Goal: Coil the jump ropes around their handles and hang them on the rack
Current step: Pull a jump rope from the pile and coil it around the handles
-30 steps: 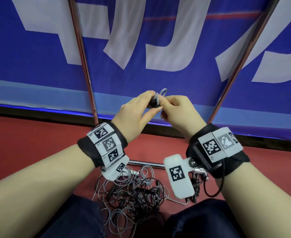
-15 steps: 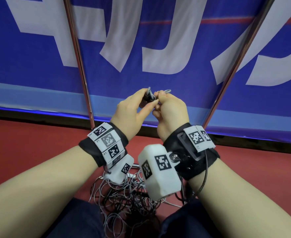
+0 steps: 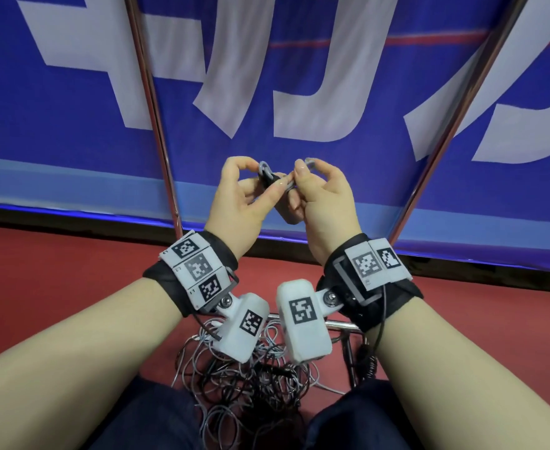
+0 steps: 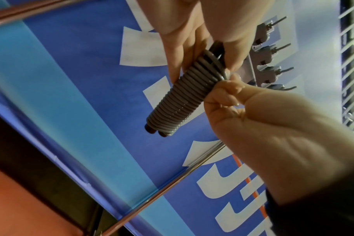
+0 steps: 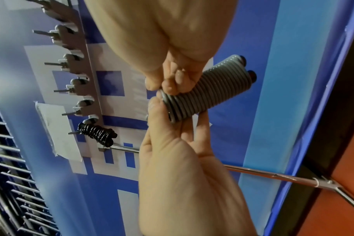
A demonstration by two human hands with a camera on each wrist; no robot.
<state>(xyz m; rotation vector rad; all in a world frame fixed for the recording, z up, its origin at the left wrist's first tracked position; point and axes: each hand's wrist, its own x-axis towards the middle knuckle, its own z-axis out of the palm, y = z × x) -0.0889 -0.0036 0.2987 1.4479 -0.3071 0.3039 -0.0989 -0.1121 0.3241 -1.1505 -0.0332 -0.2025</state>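
A grey jump rope is wound in tight turns around its two black handles, whose ends stick out of the coil. My left hand grips the coil near its upper end, thumb on one side and fingers on the other. My right hand pinches the last turn of rope at that same end. In the head view both hands, left and right, hold the bundle at chest height in front of the blue banner. The rack with its row of hooks is fixed on the wall above.
One black coiled rope hangs on a rack hook. A tangled pile of grey and black ropes lies on the red floor between my knees. Two slanted metal poles stand before the banner, with a low crossbar beneath my wrists.
My right hand rolled over the top of the coil, then drew back to the right while still pinching the rope. The left hand kept hold of the coil throughout.
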